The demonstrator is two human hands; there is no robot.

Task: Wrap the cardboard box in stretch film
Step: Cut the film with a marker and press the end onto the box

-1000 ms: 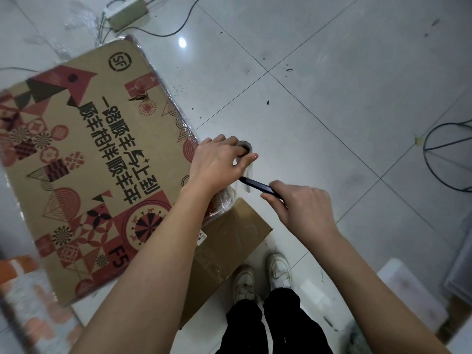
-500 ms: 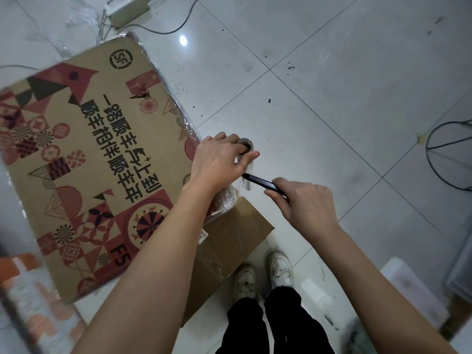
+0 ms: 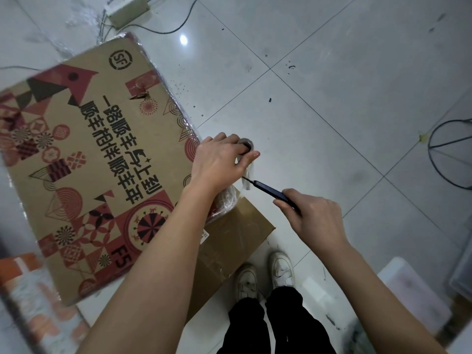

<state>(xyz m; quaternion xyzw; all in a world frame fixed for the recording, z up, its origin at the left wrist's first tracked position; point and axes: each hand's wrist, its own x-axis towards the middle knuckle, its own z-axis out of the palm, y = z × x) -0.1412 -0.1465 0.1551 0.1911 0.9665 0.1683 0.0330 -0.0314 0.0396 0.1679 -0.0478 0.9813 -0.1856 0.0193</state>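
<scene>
A large brown cardboard box (image 3: 97, 159) with red and black printed patterns fills the left, with glossy stretch film over its right edge. My left hand (image 3: 219, 162) grips the stretch film roll (image 3: 246, 143) upright at the box's right corner; only the roll's grey top rim shows. A bunched strip of film (image 3: 247, 175) hangs below my thumb. My right hand (image 3: 314, 215) holds a dark utility knife (image 3: 270, 191), its thin blade tip touching that strip just under my left hand.
A plain brown carton (image 3: 237, 241) lies under the printed box, beside my white shoes (image 3: 265, 277). Cables and a power adapter (image 3: 127, 10) lie on the tiled floor at the top, a black wire loop (image 3: 444, 159) at right, white plastic bins (image 3: 413, 292) at lower right.
My right hand has drawn back to the right a little while the knife tip stays at the film strip. The view has shifted slightly; my left hand keeps its hold on the roll.
</scene>
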